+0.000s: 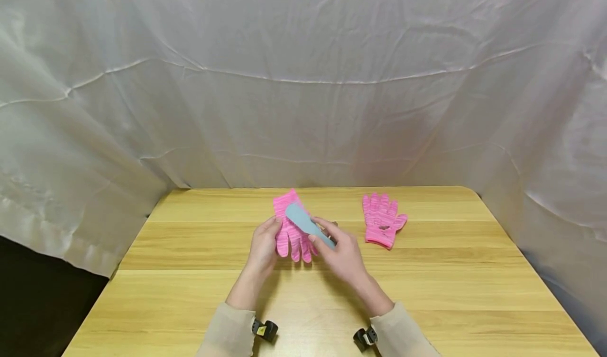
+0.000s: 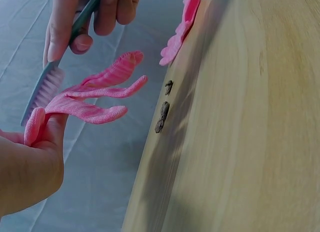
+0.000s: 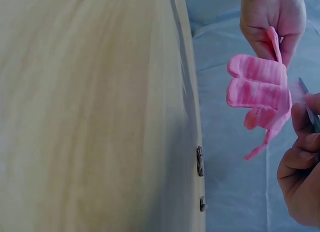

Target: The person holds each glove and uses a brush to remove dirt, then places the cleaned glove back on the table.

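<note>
A pink knitted glove (image 1: pixel 294 241) hangs in my left hand (image 1: pixel 263 245), gripped along one side between thumb and fingers, above the table. My right hand (image 1: pixel 345 254) holds a blue-grey brush (image 1: pixel 302 219) by its handle, the head lying over the glove. Pale bristles (image 2: pixel 49 86) face the glove in the left wrist view; whether they touch it I cannot tell. A second pink glove (image 1: pixel 377 215) lies flat on the table to the right, with a dark mark or bit (image 1: pixel 384 227) near its cuff.
Dark brown clumps (image 2: pixel 162 117) lie on the wooden table (image 1: pixel 189 294) beyond my hands, mostly hidden by the right hand in the head view. Grey fabric (image 1: pixel 303 109) hangs behind the table and along its sides.
</note>
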